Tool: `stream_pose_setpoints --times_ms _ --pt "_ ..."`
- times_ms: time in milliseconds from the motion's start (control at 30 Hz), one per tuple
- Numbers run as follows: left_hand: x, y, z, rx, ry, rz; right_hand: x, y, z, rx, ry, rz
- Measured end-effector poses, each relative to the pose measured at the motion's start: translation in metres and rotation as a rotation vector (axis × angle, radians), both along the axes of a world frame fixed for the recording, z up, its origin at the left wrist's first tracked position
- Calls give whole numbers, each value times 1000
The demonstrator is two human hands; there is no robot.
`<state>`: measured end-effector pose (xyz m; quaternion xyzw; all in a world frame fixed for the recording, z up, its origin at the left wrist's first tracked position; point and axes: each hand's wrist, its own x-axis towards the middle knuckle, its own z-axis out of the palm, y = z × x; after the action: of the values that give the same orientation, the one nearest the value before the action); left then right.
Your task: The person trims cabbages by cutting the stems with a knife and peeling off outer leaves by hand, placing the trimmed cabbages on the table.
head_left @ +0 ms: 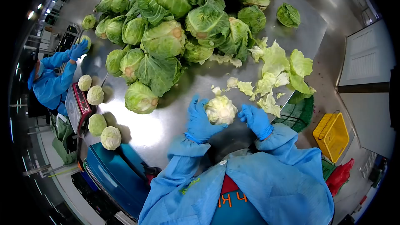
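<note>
A pale, trimmed cabbage (221, 110) is above the metal table (200, 84) in front of me. My left hand (201, 121), in a blue glove, is closed around its left and lower side. Just right of the cabbage is my right hand (257, 121), also gloved, its fingers curled in and apart from the cabbage. Whatever those fingers hold, if anything, is hidden. Scraps of cabbage leaf (245, 87) lie beyond the cabbage, and a larger heap of torn leaves (275, 60) is to the right.
Untrimmed cabbages (164, 39) are piled across the far table. Several trimmed heads (97, 125) sit at the left near a red scale (78, 108). Another person (54, 79) in blue handles a cabbage there. A yellow crate (332, 136) stands on the floor at right.
</note>
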<state>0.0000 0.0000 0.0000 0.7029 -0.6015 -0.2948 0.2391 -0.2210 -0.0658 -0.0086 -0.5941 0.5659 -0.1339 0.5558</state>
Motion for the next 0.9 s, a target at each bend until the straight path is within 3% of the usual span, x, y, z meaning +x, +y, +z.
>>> stream_pose_setpoints --times_ms 67,167,367,467,667,900 --pt "-13 -2 -30 -203 433 139 -6 5 -6 -278 17 81" --pt "-15 -4 -17 -167 254 48 -2 13 6 -469 116 157" --pt "-26 -13 -9 -114 532 195 4 4 8 -547 158 318" --pt "-29 -14 -13 -105 563 236 0 -12 -11 -476 131 409" --pt "-29 -14 -16 -106 286 188 9 -38 -7 -404 96 501" --pt "-26 -22 -24 -78 377 226 26 -34 6 -500 356 540"
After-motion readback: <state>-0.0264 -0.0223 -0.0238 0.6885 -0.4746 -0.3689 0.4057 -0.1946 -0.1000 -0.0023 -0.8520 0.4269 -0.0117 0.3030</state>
